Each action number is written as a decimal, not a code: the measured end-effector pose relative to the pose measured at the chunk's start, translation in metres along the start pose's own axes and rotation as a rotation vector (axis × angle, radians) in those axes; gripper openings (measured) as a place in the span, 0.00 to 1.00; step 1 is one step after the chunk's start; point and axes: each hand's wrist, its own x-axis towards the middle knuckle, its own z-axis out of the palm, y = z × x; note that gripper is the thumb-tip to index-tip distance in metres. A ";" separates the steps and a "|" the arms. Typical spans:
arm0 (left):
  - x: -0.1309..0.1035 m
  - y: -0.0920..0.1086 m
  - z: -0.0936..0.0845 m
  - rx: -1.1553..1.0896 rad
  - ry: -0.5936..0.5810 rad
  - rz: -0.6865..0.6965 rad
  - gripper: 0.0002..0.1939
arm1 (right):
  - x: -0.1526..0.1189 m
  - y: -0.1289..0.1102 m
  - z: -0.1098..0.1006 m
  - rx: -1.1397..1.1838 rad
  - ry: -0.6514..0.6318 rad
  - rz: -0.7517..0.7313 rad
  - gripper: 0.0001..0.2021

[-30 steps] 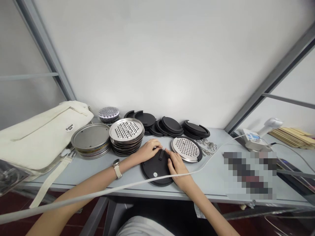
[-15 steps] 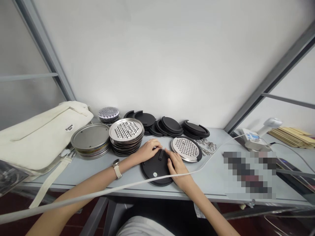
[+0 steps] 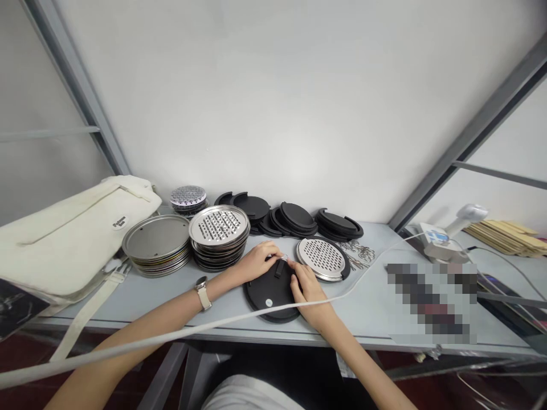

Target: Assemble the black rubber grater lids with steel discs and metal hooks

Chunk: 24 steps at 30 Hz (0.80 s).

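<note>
A round black plastic disc (image 3: 262, 290) lies at the table's front edge, with a short black tab (image 3: 279, 269) near its far rim and a small pale round sticker (image 3: 269, 303). By the tab is a thin, shiny bent wire piece (image 3: 284, 257). My left hand (image 3: 261, 260) is closed, pinching that wire at its left side. My right hand (image 3: 308, 289) rests along the disc's right edge, its fingertips closed at the wire's other side and its thumb on the disc. The fingertips hide part of the wire.
Left of the disc stand stacked grater plates (image 3: 220, 225) and plain metal discs (image 3: 156, 236), beside a cream bag (image 3: 77, 228). Black round holders (image 3: 299, 216) line the wall. A holder with a grater plate (image 3: 320, 256) and loose wire pieces (image 3: 359, 251) lie right. A white cable (image 3: 205, 326) crosses the foreground.
The wire piece shows a little more between my fingertips. Both hands and the disc stay almost in the same place.
</note>
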 end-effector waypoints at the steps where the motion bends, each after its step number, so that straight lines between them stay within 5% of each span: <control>1: 0.000 0.000 0.000 -0.009 -0.010 0.009 0.09 | 0.000 0.000 0.000 -0.001 0.000 0.001 0.16; 24: 0.002 0.004 0.001 0.068 -0.022 0.077 0.04 | -0.003 0.001 -0.002 0.016 -0.072 0.046 0.18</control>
